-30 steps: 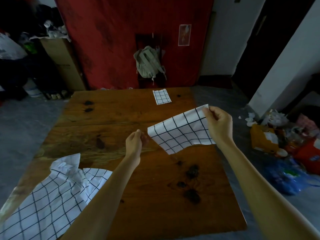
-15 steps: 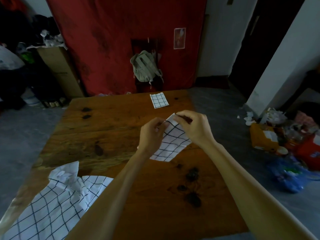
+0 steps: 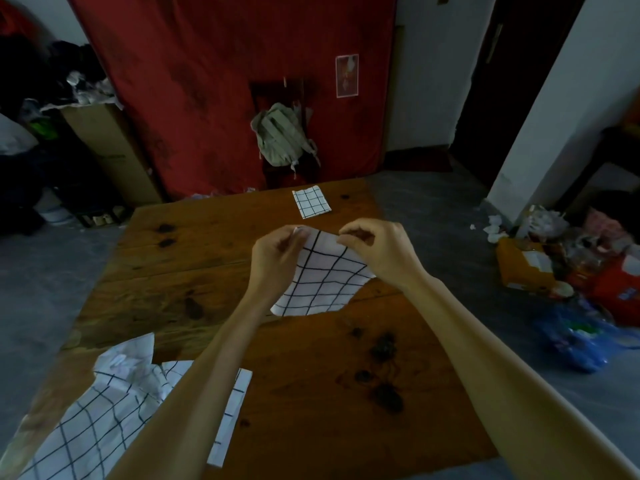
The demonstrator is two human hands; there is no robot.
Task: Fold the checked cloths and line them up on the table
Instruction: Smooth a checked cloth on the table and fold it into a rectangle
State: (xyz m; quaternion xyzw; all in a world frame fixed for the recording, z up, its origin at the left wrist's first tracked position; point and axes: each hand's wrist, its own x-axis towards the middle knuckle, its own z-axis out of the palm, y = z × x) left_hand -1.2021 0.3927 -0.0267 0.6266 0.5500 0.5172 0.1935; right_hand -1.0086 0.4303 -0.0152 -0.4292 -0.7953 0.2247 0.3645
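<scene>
A white checked cloth (image 3: 322, 280) hangs folded over above the middle of the wooden table (image 3: 194, 258). My left hand (image 3: 277, 256) pinches its upper left corner and my right hand (image 3: 377, 249) pinches its upper right edge, the two hands a short way apart. Near the table's far edge lies one small folded checked cloth (image 3: 311, 203), flat and square. A heap of unfolded checked cloths (image 3: 104, 407) is spread over the near left corner, partly hidden by my left forearm.
Dark stains (image 3: 382, 372) mark the table's near right part. A chair with a grey backpack (image 3: 282, 138) stands behind the far edge against a red mattress. Bags and litter (image 3: 568, 268) lie on the floor to the right, a cardboard box (image 3: 104, 147) at the left.
One second ago the cloth was stretched wide between my hands. They came together, doubling it over, and have since parted a little along its top edge.
</scene>
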